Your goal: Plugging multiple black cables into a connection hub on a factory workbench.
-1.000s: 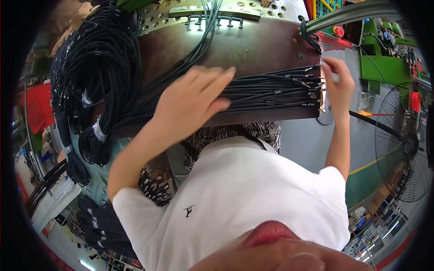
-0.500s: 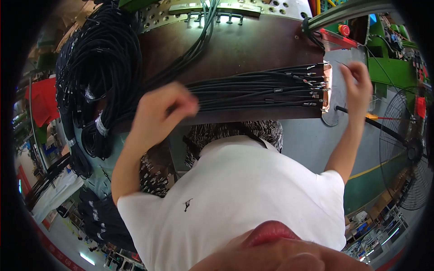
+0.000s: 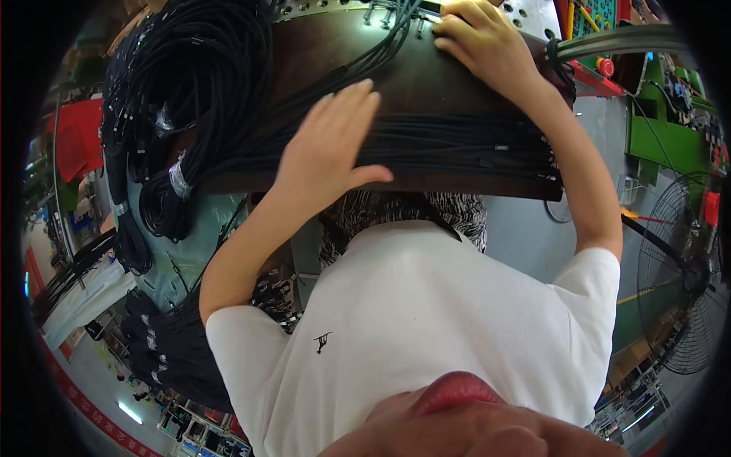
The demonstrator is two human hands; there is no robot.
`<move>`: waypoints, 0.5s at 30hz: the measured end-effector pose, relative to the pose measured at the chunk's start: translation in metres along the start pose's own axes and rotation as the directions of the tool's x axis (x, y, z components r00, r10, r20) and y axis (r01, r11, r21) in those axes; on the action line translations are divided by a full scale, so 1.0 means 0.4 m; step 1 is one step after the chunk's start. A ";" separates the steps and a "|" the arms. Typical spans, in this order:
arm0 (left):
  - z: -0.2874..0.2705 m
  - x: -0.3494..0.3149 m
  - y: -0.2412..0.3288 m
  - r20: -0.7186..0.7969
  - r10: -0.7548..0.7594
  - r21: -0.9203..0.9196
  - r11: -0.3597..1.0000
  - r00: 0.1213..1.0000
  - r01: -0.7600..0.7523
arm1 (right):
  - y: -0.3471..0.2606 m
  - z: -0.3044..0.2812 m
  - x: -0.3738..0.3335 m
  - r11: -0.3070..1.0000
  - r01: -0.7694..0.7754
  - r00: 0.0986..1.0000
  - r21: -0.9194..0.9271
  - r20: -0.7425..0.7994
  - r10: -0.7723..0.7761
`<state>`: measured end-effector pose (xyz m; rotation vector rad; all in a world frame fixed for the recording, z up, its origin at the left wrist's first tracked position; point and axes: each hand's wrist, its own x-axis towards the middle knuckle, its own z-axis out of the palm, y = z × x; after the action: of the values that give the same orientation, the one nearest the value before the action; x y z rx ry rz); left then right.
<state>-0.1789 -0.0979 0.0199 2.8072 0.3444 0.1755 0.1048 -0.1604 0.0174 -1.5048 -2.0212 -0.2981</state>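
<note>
My left hand (image 3: 327, 141) hovers palm down over a row of black cables (image 3: 449, 141), its fingers stretched and its thumb pointing to the right. The cables lie side by side along the near part of a dark brown tabletop (image 3: 434, 84), with small metal ends near its right edge. My right hand (image 3: 487, 46) reaches to the far side. Its bent fingers stand apart beside a row of small metal fittings (image 3: 421, 29), close to a strand of dark cables (image 3: 392, 42). I see nothing between its fingers, though the fingertips are partly hidden.
A large heap of coiled black cables (image 3: 190, 61) takes up the table's left side. A perforated metal plate (image 3: 320, 7) borders the far edge. To the right are a bent metal bar (image 3: 617, 39), a red push button (image 3: 605, 67) and a large fan (image 3: 693, 274).
My right hand has swung from the cable ends at the right to the fittings at the far edge. My left hand has moved right and its fingers have straightened. The view has shifted slightly.
</note>
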 end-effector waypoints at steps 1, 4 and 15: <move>-0.020 -0.030 -0.014 0.051 -0.084 0.090 0.993 0.995 0.079 | 0.012 0.001 -0.054 0.998 -0.032 0.999 -0.062 0.016 0.033; -0.081 -0.173 -0.093 0.011 -0.270 0.180 0.948 0.963 0.264 | 0.012 -0.079 -0.180 0.973 -0.176 0.983 -0.150 0.033 0.182; -0.085 -0.135 -0.233 -0.312 -0.171 -0.057 0.985 0.934 0.162 | -0.078 -0.295 -0.435 0.635 -0.765 0.625 -0.108 -0.364 0.691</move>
<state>-0.2565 -0.0158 0.0183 2.6996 0.6447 0.5904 0.1460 -0.3688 0.0161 -2.1670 -1.0107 -0.4089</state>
